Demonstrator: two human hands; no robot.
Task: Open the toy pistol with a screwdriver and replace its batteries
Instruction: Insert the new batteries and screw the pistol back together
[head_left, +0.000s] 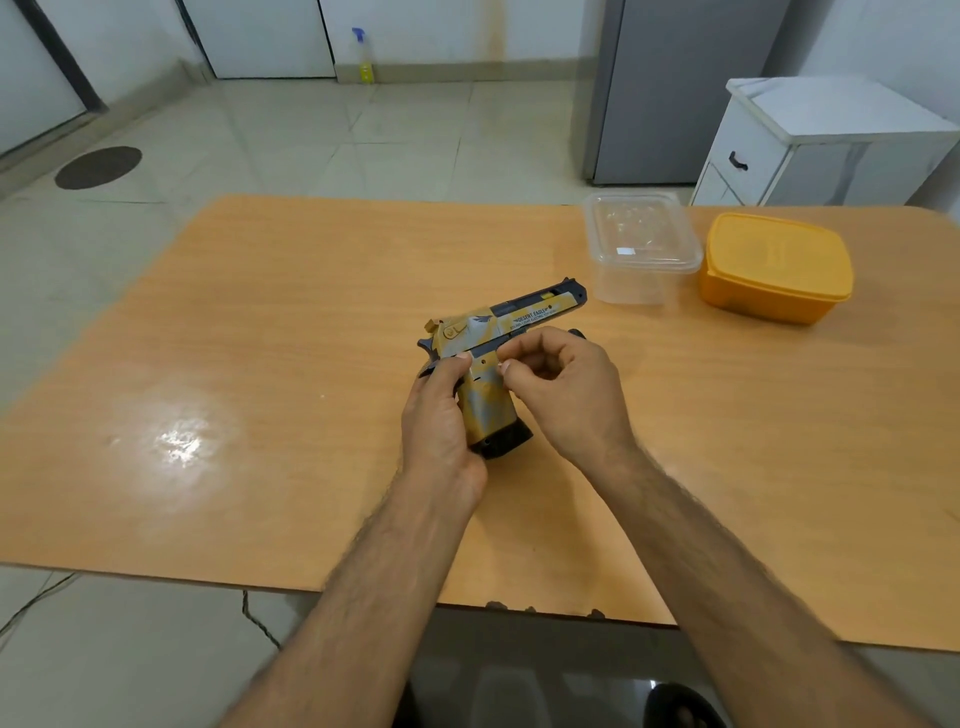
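Left hand (439, 410): I see it gripping the pistol (496, 358) by its grip, mid-table (260, 312). Right hand (563, 387): fingers curled, pinching at the pistol's frame. Beyond the pistol: clear tub (641, 247), orange box (776, 267).

Two tubs (642, 244) far right of pistol (498, 358)

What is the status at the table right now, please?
Left hand grips toy pistol by its handle. Right hand curled at the trigger area, contents unclear. No screwdriver visible. Two lidded containers off right, clear of work.
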